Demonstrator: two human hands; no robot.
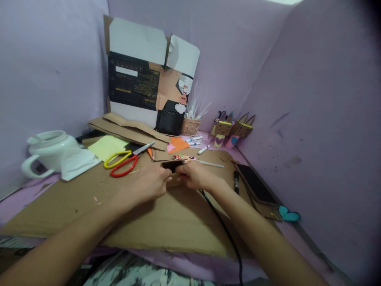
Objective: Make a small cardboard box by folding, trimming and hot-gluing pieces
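Note:
Both of my hands meet over the middle of a large brown cardboard sheet (166, 226). My left hand (156, 180) has its fingers closed on the left end of a small dark piece (172, 165). At the right end of that piece is my right hand (193, 174), fingers pinched on it. Some brown cardboard shows just below the dark piece, between the hands. Scissors (125, 163) with one yellow and one red handle lie left of my left hand. A patterned paper piece (183, 157) and a thin white stick (210, 163) lie just beyond my hands.
A white teapot (55, 151) stands left beside folded tissue (79, 163). An unfolded box (133, 79) leans behind cardboard strips (131, 129). Markers (195, 139) lie near a basket (190, 126). Right are cardboard figures (223, 129), a black marker (236, 182), a phone (257, 184) and a black cable (223, 224).

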